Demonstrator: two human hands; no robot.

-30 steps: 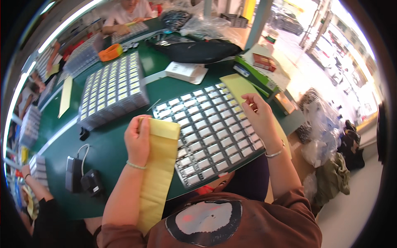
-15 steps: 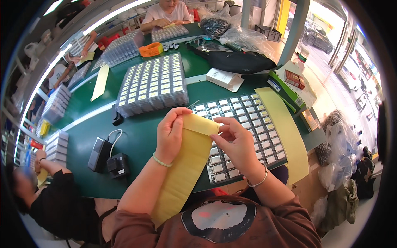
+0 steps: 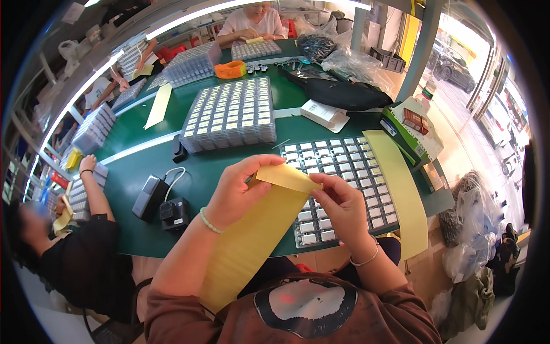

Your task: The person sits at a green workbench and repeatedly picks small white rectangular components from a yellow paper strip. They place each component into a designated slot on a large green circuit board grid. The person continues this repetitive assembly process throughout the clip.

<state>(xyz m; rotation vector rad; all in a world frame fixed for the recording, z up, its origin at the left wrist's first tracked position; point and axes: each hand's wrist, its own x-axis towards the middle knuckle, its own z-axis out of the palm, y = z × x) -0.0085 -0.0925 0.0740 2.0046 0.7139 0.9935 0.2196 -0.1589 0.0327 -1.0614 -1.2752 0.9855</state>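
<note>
My left hand [image 3: 232, 192] grips the upper left part of a long yellow paper sheet [image 3: 252, 246], thumb in front. The sheet's top end is folded over into a band. At the band's right end, my right hand [image 3: 344, 209] pinches the paper between thumb and fingertips. From there the sheet hangs down toward my lap. Behind and under my right hand lies a clear tray [image 3: 298, 232] with rows of small white blocks, some with pale yellow tops. Another yellow sheet [image 3: 395, 183] lies flat along the tray's right side.
A stack of filled clear trays [image 3: 229, 142] stands beyond my hands. Black power adapters [image 3: 175, 213] with a white cable lie left. Farther back are a black bag [image 3: 344, 93], a white box [image 3: 322, 113] and a green carton [image 3: 404, 135]. A co-worker [image 3: 80, 252] sits close at left.
The view has shifted, so the table sits farther right in the picture. The folded band tilts more, its right end lower. The co-worker at left has stretched an arm toward a tray stack.
</note>
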